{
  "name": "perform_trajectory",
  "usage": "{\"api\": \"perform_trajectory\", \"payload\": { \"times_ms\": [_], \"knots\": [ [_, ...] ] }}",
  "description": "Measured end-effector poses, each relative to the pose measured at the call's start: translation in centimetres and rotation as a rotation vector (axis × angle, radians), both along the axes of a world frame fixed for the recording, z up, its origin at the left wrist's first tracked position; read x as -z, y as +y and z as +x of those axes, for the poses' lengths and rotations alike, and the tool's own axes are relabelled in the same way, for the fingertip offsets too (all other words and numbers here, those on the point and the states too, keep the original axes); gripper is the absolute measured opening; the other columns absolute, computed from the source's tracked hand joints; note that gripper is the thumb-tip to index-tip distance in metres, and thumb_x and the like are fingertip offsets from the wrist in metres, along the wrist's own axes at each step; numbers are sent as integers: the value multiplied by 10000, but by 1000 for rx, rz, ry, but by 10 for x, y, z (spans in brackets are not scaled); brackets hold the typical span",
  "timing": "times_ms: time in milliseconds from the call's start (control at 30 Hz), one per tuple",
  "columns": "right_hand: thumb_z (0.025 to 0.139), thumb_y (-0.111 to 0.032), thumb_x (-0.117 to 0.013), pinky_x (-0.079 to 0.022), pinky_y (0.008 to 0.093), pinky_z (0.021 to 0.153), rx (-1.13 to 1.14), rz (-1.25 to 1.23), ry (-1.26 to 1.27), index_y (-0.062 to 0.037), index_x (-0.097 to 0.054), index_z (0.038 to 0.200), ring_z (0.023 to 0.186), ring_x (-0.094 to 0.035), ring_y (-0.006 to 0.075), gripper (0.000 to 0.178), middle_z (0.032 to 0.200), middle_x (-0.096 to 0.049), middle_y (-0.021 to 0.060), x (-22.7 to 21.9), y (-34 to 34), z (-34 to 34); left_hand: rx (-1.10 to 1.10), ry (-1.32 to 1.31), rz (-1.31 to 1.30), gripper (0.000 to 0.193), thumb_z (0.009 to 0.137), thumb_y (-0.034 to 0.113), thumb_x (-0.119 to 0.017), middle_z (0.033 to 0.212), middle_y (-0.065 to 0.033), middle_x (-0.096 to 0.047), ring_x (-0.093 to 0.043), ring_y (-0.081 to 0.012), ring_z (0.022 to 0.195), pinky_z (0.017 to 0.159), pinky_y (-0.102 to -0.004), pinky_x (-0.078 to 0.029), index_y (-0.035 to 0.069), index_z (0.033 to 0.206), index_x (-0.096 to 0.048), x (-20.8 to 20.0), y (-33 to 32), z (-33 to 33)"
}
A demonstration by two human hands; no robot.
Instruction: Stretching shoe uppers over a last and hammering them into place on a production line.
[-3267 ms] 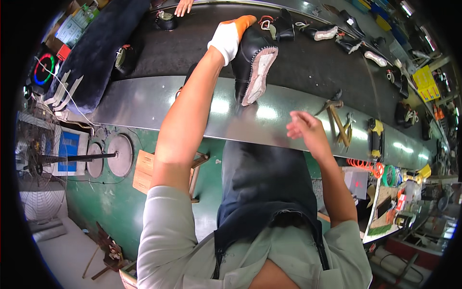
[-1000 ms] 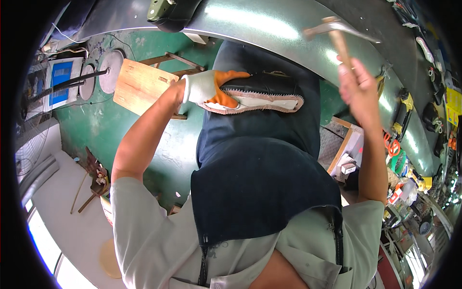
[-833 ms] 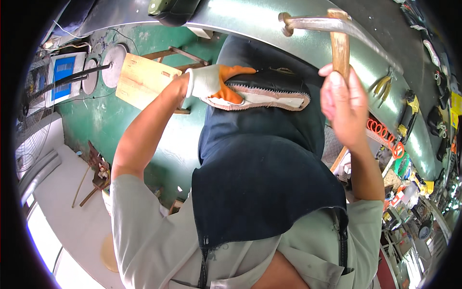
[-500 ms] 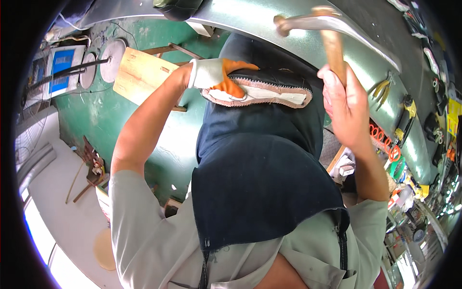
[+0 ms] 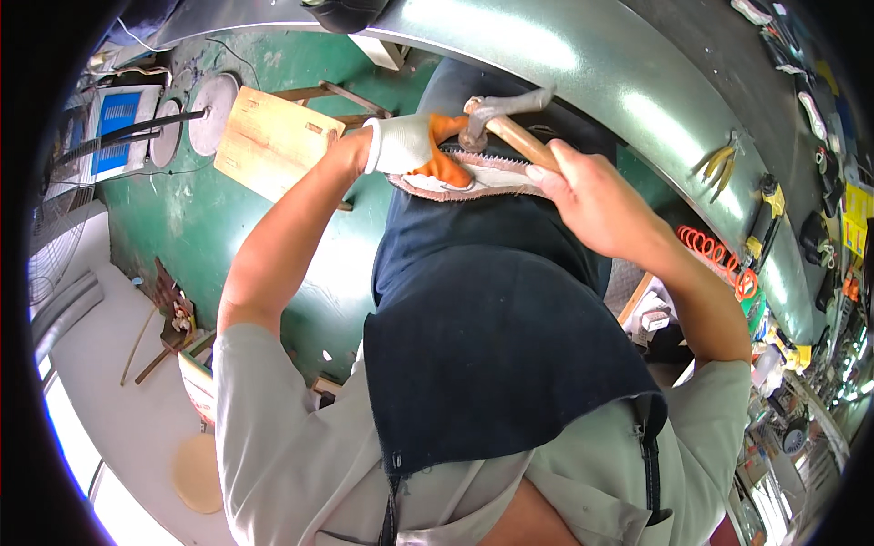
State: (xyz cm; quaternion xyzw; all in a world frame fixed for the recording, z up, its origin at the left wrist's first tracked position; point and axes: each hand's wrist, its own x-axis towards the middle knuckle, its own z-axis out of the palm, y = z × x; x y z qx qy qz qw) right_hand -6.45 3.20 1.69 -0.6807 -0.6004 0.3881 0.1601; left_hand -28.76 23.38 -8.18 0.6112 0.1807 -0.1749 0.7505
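A black shoe upper without its outsole (image 5: pixel 505 173) lies bottom up across my lap, its pale insole and stitched pinkish rim showing. My left hand (image 5: pixel 421 150), in a white glove with orange coated fingers, is wrapped round its left end, thumb on the underside. In my bare right hand (image 5: pixel 592 196) I grip the wooden handle of a hammer (image 5: pixel 514 136). The metal head is down at the shoe's far rim, close to my gloved fingers; whether it touches cannot be made out. Beneath the shoe spreads my dark apron (image 5: pixel 501 355).
A metal-topped workbench (image 5: pixel 628 64) curves beyond my knees, with yellow-handled pliers (image 5: pixel 719 168) and other tools on its right side. An orange coiled hose (image 5: pixel 719 259) hangs at the right. On the green floor to the left stands a wooden stool (image 5: pixel 273 141).
My right hand has swung the hammer down and left from its raised place to the shoe's rim. The left hand keeps its hold, shifted only slightly.
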Motion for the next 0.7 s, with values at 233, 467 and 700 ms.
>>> {"api": "perform_trajectory", "payload": {
  "times_ms": [233,467,700],
  "knots": [
    [1037,-198,-587,-494,438,611,229,404,137,24,-542,1026,652,-647,407,227,747,-610,271,-10,-28,-17,104,-217,349,823,826,221,-834,1251,-97,-678,-622,-100,956,875,-243,-539,64,1536,-448,-1,-2,9],
    [1042,-254,-601,-505,396,614,484,340,149,21,-606,1053,665,-668,289,275,827,-685,191,2,-53,-13,85,-328,467,782,831,203,-829,1153,-140,-702,-654,-139,1008,873,-260,-529,69,1512,-469,-6,-2,10],
    [930,-165,-674,-518,502,633,28,266,-91,-18,-547,1011,742,-670,435,211,859,-660,210,71,-90,-4,112,-161,407,925,771,342,-879,1295,-118,-655,-615,-128,1076,954,-270,-493,55,1533,-441,1,0,15]
  ]
}}
